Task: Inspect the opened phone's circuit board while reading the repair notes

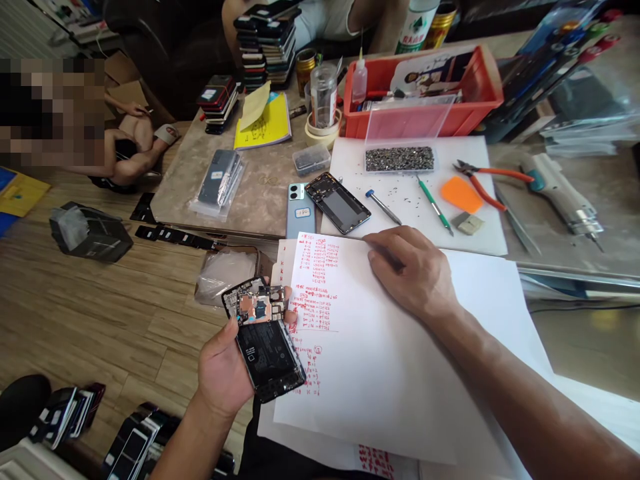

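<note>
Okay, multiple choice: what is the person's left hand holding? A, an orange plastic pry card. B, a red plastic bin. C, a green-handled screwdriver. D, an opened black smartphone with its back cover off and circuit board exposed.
D: the left hand grips the opened black smartphone, its board and battery showing, while the right hand rests on the white sheet with red handwriting.

Left hand (pixel 225 373) cupped, gripping; right hand (pixel 413 273) flat, knuckles up.

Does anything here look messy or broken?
Tiny screws lie scattered loose on the white mat, outside their tray. The phone in the left hand has its back off, insides bare.
</note>
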Motion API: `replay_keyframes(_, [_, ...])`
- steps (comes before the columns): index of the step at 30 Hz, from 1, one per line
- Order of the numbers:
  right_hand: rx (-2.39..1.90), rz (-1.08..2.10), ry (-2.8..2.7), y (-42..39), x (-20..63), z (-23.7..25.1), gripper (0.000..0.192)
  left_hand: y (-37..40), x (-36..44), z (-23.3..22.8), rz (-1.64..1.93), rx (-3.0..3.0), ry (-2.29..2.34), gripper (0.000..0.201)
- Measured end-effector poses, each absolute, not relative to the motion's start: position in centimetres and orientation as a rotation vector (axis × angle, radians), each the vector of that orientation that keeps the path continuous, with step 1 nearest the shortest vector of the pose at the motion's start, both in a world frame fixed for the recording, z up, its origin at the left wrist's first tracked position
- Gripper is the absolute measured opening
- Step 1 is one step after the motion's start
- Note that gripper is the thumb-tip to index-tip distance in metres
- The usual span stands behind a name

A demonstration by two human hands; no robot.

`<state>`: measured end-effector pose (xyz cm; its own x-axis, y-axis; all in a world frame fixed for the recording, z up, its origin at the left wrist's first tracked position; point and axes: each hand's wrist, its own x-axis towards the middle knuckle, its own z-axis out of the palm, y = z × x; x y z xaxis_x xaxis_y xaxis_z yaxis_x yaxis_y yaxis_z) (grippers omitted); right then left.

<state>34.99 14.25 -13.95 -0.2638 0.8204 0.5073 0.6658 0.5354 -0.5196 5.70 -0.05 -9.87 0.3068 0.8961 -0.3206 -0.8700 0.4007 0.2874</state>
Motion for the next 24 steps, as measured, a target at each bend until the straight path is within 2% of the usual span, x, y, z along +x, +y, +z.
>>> replay_keyframes(10, [-1.206, 0.259, -2.02, 14.25, 34.98, -13.99, 0.023, -0.03, 5.56, -9.85, 1.16, 0.082, 0.532, 0.071])
replay_keyframes(19, [-1.192, 0.238, -2.019, 14.21, 34.95, -13.81, 0.021, 0.21, 6.14, -9.43, 1.179, 0.07, 0.551, 0.058])
replay_keyframes(24, [-1.179, 0.23, -2.017, 14.24, 34.88, -13.82, 0.022, 0.19, 5.89, -9.43, 1.171, 0.085, 0.556, 0.065])
